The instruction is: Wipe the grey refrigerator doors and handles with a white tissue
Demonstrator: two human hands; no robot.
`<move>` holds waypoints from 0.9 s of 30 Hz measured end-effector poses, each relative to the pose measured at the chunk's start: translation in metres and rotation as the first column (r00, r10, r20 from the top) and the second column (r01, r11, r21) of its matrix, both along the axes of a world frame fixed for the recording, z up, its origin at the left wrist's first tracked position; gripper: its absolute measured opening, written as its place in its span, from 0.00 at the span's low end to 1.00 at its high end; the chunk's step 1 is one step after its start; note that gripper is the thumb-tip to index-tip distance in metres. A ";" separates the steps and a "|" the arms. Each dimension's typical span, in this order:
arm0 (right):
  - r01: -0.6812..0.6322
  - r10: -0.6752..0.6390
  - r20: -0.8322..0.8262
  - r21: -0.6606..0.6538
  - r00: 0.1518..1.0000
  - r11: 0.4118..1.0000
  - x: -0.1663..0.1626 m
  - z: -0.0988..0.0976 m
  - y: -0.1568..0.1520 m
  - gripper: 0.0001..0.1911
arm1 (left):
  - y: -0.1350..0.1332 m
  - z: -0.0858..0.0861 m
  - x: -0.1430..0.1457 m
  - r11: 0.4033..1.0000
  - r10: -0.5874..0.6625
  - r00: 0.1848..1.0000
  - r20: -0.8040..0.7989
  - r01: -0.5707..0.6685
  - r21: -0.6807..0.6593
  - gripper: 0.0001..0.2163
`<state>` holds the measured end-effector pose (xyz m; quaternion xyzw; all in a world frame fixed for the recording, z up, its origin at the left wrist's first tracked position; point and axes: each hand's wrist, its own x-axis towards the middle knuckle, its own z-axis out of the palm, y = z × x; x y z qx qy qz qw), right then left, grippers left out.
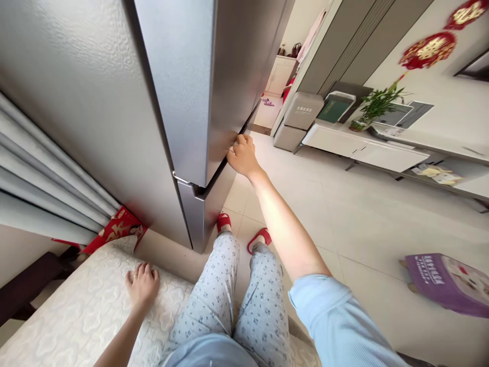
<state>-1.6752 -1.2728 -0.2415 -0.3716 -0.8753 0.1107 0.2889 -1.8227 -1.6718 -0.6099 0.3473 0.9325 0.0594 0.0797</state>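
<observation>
Pale blue sleeve (336, 318) on my right arm fills the corner nearest me, and my patterned pyjama trousers (263, 311) run down from my lap to red slippers (224, 221) on the tiled floor (328, 214); beside me stands the largest thing in view, a tall stainless-steel fridge (87, 102), its upper door (179, 76) meeting a lower door (204, 214) at a dark seam. My right hand (242, 155) reaches out to the lower edge of that upper door, close to the seam; my fingers (240, 143) curl together, knuckles up, and their tips disappear behind the edge, so I cannot tell how deep they hook. A sound hold here, I judge, wants those fingertips tucked fully behind the edge and my wrist kept straight. My left hand (143, 285) rests on a white quilted mattress (87, 300), its fingers (143, 272) spread flat, a ring (135, 277) on one of them; a grey curtain (46, 173) hangs just beyond, with red paper (116, 229) tucked near its foot. Across the room sit a low white cabinet (362, 148), a potted bamboo plant (378, 104) and a purple bag (445, 283); red wall ornaments (428, 50) hang higher up.
</observation>
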 end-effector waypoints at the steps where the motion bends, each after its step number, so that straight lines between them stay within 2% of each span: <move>1: -0.003 0.003 -0.013 0.003 1.000 1.000 0.000 -0.001 -0.007 0.17 | 0.000 0.001 0.000 1.000 -0.003 1.000 -0.001 0.003 -0.004 0.22; 6: -0.017 0.014 -0.051 -0.059 0.999 0.998 0.000 -0.007 -0.042 0.19 | 0.000 0.003 0.001 1.000 -0.013 1.000 0.002 0.013 -0.007 0.21; 9: -0.045 0.041 -0.082 -0.046 0.996 0.998 0.000 -0.010 -0.061 0.18 | 0.000 0.004 0.001 1.000 -0.010 1.000 0.003 0.011 -0.005 0.21; 18: -0.060 0.054 -0.108 -0.061 0.993 0.996 0.002 -0.010 -0.097 0.18 | 0.001 0.009 0.002 1.000 -0.019 1.000 0.022 0.019 0.003 0.20; 23: -0.089 0.051 -0.169 -0.226 0.984 0.970 0.005 -0.012 -0.100 0.16 | 0.001 0.011 0.003 0.999 -0.012 0.999 0.038 0.011 0.030 0.18; 27: -0.174 0.060 -0.301 -0.368 0.952 0.913 0.005 -0.018 -0.100 0.13 | 0.000 0.009 0.002 0.999 -0.020 1.000 0.019 0.019 0.030 0.18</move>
